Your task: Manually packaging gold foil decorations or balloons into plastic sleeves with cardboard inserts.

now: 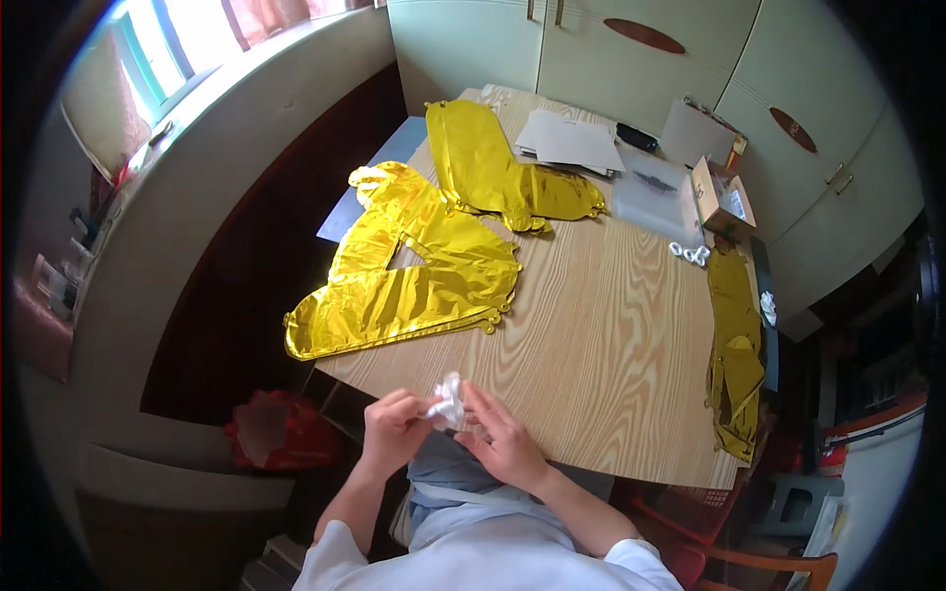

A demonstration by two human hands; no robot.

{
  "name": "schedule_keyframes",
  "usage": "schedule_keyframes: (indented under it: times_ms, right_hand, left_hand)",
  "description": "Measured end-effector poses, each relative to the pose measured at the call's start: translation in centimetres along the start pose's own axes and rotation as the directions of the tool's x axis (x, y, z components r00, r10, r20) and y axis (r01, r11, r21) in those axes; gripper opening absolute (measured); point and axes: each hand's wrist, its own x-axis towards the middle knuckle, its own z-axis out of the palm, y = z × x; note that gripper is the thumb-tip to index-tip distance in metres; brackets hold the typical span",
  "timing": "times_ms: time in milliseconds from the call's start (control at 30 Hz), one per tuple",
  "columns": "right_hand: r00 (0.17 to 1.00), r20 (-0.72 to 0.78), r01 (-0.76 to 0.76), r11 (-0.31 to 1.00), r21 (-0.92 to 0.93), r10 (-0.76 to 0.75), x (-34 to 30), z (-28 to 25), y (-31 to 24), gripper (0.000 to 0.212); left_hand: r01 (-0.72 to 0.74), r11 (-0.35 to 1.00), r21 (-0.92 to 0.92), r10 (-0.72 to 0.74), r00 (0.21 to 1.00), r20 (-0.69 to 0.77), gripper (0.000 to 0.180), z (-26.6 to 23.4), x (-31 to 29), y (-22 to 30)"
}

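Over the near edge of the desk [601, 364], the left hand [392, 426] has fingers pinched on a crumpled white piece [449, 403], the right hand's [505, 448] fingers curving apart beside it; this two-handed handling seemingly calls for a light, steady hold.

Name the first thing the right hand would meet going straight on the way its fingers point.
The right hand would probably meet the crumpled white piece first; depth leaves unclear whether they touch now.
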Motion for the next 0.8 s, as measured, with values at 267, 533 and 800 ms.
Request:
schedule_keyframes:
  times_ms: [267, 533, 800]
  right_hand:
    - [0.998, 0.048, -0.052, 0.989, 0.136, 0.046, 0.7, 0.3, 0.9, 0.012]
    - [0.988, -0.137, -0.064, 0.992, 0.104, 0.078, 2.5, -1.2, 1.9, 0.021]
    - [0.988, -0.137, -0.063, 0.998, 0.013, 0.064, 2.7, -0.8, 2.4, 0.038]
  left_hand:
    - [0.162, 0.976, -0.142, -0.153, 0.985, 0.076, 0.012, 0.2, -1.4, -0.1]
    - [0.336, 0.793, -0.508, -0.231, 0.938, 0.259, 0.007, -0.4, -0.3, 0.5]
    - [0.312, 0.781, -0.540, -0.229, 0.949, 0.217, 0.012, 1.2, 0.2, -1.8]
